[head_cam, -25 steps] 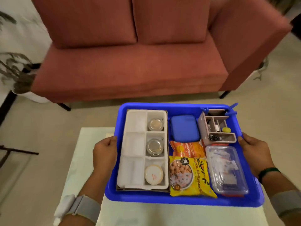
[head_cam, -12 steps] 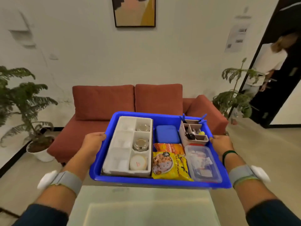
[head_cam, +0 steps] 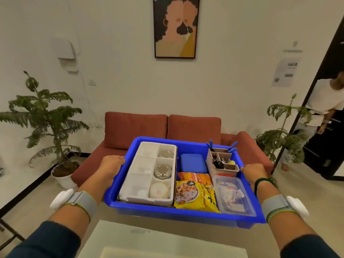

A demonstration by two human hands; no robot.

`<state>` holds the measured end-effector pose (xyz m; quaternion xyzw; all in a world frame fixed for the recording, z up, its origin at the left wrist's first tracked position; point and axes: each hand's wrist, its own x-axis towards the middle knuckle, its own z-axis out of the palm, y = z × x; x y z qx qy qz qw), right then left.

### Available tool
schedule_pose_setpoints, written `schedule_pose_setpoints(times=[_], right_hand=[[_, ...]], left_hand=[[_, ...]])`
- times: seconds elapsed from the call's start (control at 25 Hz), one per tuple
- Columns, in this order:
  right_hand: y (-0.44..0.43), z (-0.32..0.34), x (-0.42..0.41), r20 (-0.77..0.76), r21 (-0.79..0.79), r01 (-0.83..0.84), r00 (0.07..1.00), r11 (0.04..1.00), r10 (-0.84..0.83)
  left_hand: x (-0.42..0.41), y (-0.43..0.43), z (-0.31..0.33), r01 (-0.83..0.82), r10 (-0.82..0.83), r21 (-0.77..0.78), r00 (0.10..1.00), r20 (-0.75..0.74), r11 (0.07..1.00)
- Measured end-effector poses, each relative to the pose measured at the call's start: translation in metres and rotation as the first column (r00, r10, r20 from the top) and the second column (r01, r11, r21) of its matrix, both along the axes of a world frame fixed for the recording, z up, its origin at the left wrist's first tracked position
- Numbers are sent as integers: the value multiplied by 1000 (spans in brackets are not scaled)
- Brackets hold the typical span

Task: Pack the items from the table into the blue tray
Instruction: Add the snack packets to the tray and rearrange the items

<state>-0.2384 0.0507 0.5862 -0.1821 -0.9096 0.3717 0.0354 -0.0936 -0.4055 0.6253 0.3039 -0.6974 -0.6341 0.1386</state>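
The blue tray [head_cam: 186, 214] is held up in the air above the glass table [head_cam: 149, 241]. My left hand [head_cam: 111, 165] grips its left rim and my right hand [head_cam: 254, 173] grips its right rim. Inside lie a white compartment box [head_cam: 143, 175] with three jars, a small blue case [head_cam: 192, 162], an orange packet [head_cam: 195, 177], a yellow snack packet [head_cam: 195, 198], a clear plastic box [head_cam: 231, 195] and a beige organiser [head_cam: 221, 162].
A red sofa [head_cam: 137, 131] stands behind the table against the wall. Potted plants stand at the left [head_cam: 48, 123] and at the right [head_cam: 283, 135]. A person [head_cam: 320, 108] stands in the dark doorway at far right.
The tray has risen off the table in both hands, and my view has tilted up from the sofa seat to the wall, picture and doorway.
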Motion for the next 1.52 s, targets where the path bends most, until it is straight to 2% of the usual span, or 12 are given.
schedule_pose_setpoints(times=[0.12, 0.2, 0.32, 0.64, 0.76, 1.0, 1.28, 1.52], right_hand=[[-13, -10, -4, -19, -37, -12, 1000, 999, 12], [-28, -21, -10, -46, -142, 12, 999, 990, -19], [-60, -34, -19, -67, -193, -20, 998, 981, 8], [-244, -55, -14, -66, -237, -189, 982, 953, 178], [-339, -50, 17, -59, -236, -223, 975, 946, 215], [-567, -45, 92, -39, -264, -355, 933, 897, 357], [-822, -83, 116, 13, -234, -562, 814, 794, 580], [-1037, -112, 104, 42, -247, -665, 720, 705, 693]], left_hand=[[14, -8, -5, -31, 31, -20, 999, 18, 999], [26, -22, -7, -98, 98, -8, 995, 25, 995], [49, -49, -17, -159, 158, 6, 986, 58, 987], [138, -194, -26, -320, 318, 54, 947, 43, 946], [183, -262, -25, -372, 372, 59, 928, 14, 926], [293, -413, -21, -518, 515, 61, 855, 59, 853], [385, -576, -48, -730, 725, 109, 684, 83, 675], [406, -712, -84, -835, 825, 118, 550, 131, 538]])
